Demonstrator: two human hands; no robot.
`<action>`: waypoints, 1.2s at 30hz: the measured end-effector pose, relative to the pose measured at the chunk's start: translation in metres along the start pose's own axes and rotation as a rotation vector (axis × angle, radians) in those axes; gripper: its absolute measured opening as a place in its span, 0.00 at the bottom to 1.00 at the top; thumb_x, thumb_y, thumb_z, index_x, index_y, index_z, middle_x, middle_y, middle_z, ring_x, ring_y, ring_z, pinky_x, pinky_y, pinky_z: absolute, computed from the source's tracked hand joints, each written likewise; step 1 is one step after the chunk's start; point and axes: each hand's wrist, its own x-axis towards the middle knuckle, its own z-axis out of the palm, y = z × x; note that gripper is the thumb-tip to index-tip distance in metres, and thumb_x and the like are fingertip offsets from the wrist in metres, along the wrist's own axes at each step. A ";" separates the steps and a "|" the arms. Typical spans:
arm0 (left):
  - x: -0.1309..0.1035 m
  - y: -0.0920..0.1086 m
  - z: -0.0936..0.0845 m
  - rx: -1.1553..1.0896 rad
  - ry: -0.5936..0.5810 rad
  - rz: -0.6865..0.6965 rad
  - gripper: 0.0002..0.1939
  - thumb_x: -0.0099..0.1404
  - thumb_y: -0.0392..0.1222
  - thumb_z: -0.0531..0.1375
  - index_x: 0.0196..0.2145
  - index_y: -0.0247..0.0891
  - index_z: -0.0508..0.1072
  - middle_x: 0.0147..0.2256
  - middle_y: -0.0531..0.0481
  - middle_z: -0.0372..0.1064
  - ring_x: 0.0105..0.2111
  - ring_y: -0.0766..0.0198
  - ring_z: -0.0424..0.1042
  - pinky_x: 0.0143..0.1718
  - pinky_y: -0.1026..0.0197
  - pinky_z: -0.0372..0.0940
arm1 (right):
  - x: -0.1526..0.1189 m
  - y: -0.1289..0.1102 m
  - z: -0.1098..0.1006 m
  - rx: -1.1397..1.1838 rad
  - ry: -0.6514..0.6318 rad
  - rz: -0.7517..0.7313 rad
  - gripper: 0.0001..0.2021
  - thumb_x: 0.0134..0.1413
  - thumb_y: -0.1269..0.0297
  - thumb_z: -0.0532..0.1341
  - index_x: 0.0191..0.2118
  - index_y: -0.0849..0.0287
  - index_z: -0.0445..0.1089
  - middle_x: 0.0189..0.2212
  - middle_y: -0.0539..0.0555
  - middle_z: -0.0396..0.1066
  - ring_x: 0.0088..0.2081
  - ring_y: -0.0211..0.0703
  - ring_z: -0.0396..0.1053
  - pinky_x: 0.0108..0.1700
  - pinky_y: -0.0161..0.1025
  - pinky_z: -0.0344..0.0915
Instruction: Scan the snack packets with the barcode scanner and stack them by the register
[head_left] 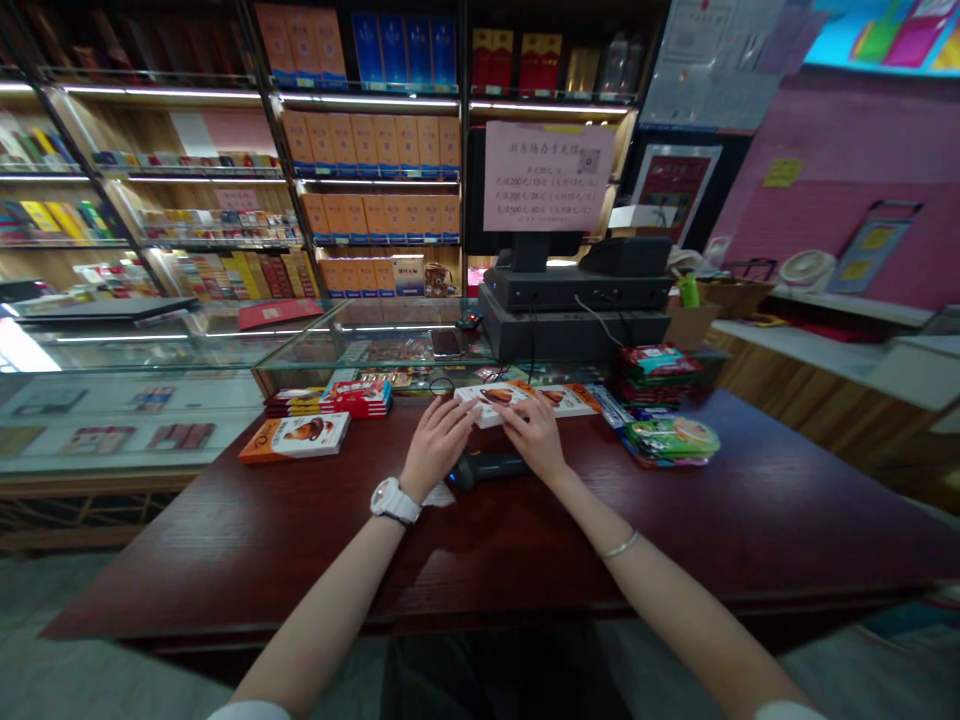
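Observation:
A white and orange chocolate box (489, 393) lies at the far side of the dark red table, between my hands. My left hand (441, 440), with a white watch on its wrist, grips the box's left end. At its near right side my right hand (535, 436) holds the same box, fingertips pressed on it. Another white and orange box (571, 400) lies just to the right, partly behind my right hand. Beneath my wrists rests a black handheld scanner (491, 467), next to a scrap of white paper (439, 494).
On the left stand a similar chocolate box (296, 437) and a stack of red packs (356, 397). Green snack packs (670, 440) and red bags (654, 372) are piled at right. Behind the table are a glass display counter (375, 335) and a black register (574, 312).

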 end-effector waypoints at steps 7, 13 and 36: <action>0.008 0.015 0.012 -0.071 -0.071 0.039 0.21 0.70 0.32 0.49 0.57 0.41 0.68 0.52 0.46 0.73 0.54 0.62 0.70 0.62 0.49 0.61 | -0.002 -0.005 0.000 -0.089 -0.053 -0.027 0.17 0.63 0.70 0.55 0.53 0.46 0.73 0.36 0.53 0.69 0.43 0.44 0.66 0.64 0.55 0.54; 0.023 0.021 0.013 -0.044 -0.017 0.039 0.18 0.69 0.30 0.50 0.52 0.38 0.71 0.47 0.45 0.75 0.49 0.61 0.73 0.57 0.51 0.67 | 0.001 -0.003 -0.010 -0.101 -0.062 -0.023 0.18 0.63 0.69 0.56 0.54 0.46 0.72 0.37 0.53 0.70 0.46 0.44 0.67 0.66 0.56 0.51; 0.097 0.142 0.133 -0.189 -0.075 -0.224 0.21 0.65 0.34 0.53 0.56 0.32 0.65 0.59 0.36 0.63 0.61 0.50 0.61 0.63 0.41 0.57 | -0.053 0.145 -0.077 -0.230 -0.168 0.376 0.17 0.63 0.70 0.53 0.53 0.53 0.72 0.53 0.56 0.73 0.56 0.51 0.68 0.58 0.58 0.60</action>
